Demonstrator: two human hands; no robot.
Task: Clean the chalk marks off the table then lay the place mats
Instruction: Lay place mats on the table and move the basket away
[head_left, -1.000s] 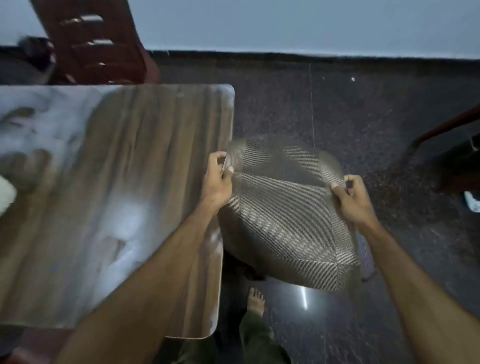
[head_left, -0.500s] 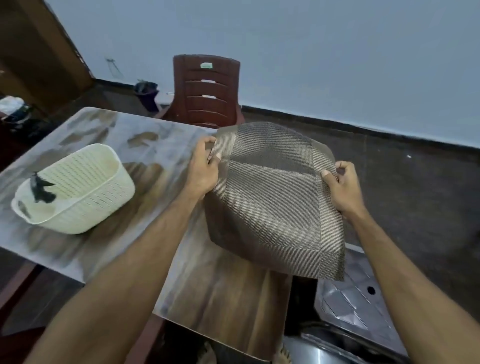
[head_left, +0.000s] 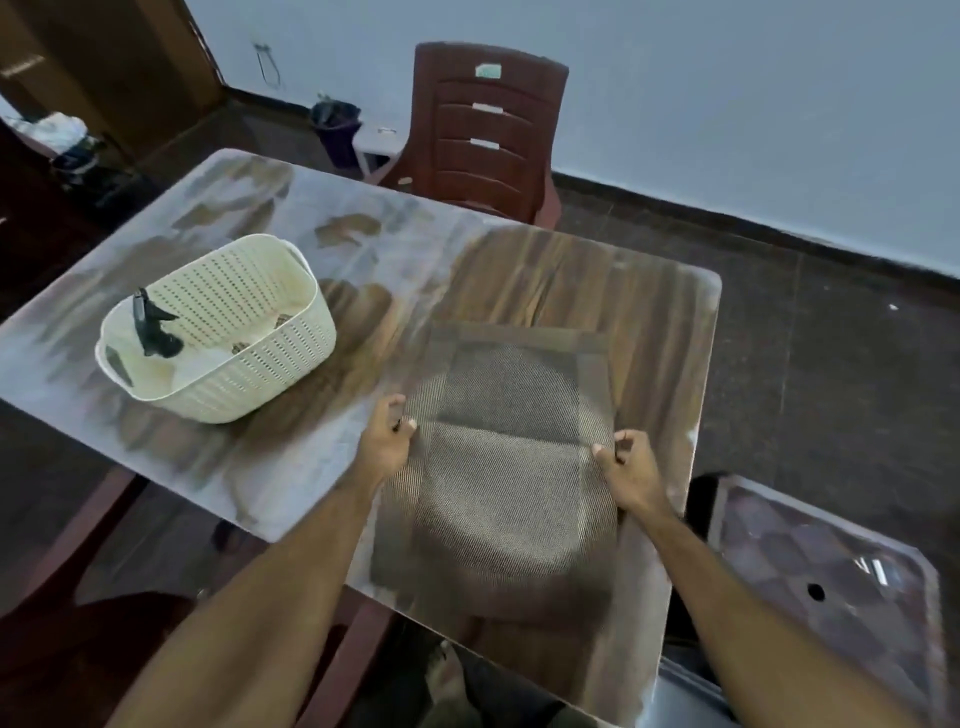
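Pretty dim room, flat bluish light, no hard shadows anywhere. The glossy wood-grain tabletop picks up a big pale sheen across its left and far parts. The woven brown place mat looks smeared with motion blur at its near end. Wide-angle lens bows the table edges and the wall line.

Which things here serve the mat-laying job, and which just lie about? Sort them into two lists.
Job:
woven place mat
left hand pinching its left edge
right hand pinching its right edge
wooden table, whitish smears left

Lying about:
cream perforated basket
brown plastic chair
dark bin
patterned side table
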